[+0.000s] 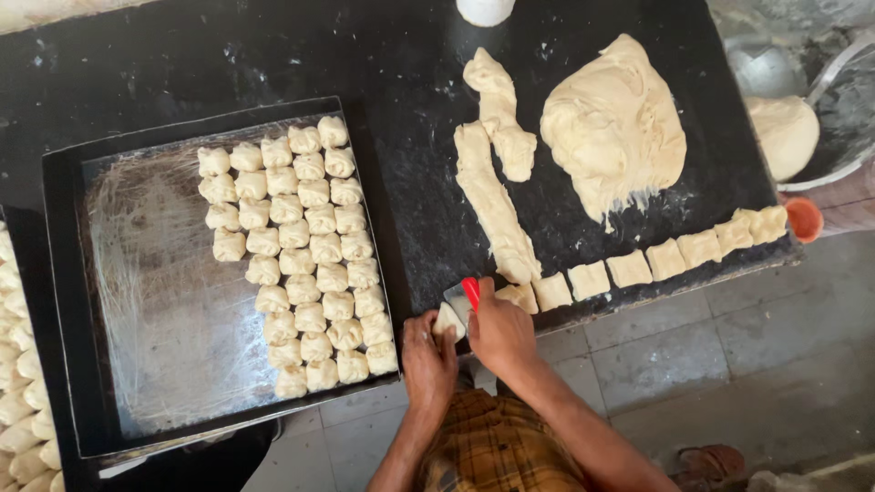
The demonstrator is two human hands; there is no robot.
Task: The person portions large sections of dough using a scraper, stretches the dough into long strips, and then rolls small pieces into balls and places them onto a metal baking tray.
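Pale, soft dough piece (pixel 447 321), small and squarish, sits pinched in the left hand (pixel 428 357) at the counter (pixel 401 182) edge, touching the red-handled scraper (pixel 463 298) gripped by the right hand (pixel 499 333).

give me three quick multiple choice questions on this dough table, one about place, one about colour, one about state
1. Where do the shaped dough pieces lie in the tray?
A right part
B left part
C all over

2. What colour is the scraper handle in the right hand?
A blue
B red
C green

3. How is the big dough mass?
A uncut
B all cut into squares
C bagged

Key: 1 A, the tray's left part is bare film; 2 B, red shows above the fingers; 3 A, it lies as one lump.
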